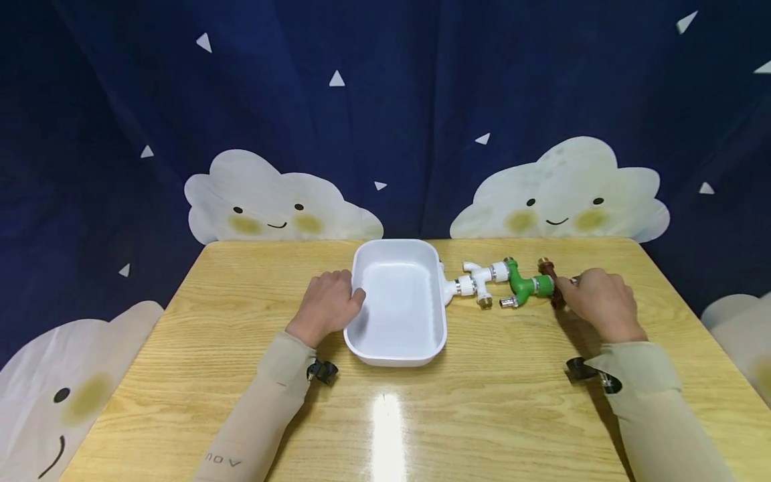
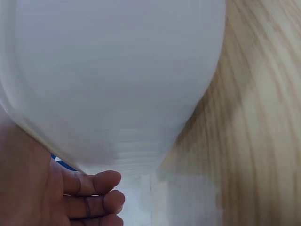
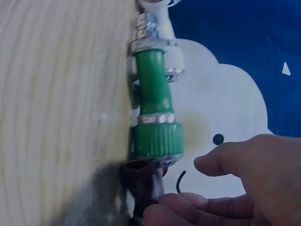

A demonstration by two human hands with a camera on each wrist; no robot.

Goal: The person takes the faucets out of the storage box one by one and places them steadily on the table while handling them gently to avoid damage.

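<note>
One wooden table [image 1: 241,348], cloud-print backdrop [image 1: 385,100].

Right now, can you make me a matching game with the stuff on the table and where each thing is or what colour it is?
Things:
1. white tray
2. green tap
3. brown tap
4. white tap

Places:
A. touched by the right hand
B. lying between the tray and the green tap
C. in the middle, with the left hand against its side
D. lying between a white tap and a brown one

Pairs: 1-C, 2-D, 3-A, 4-B
</note>
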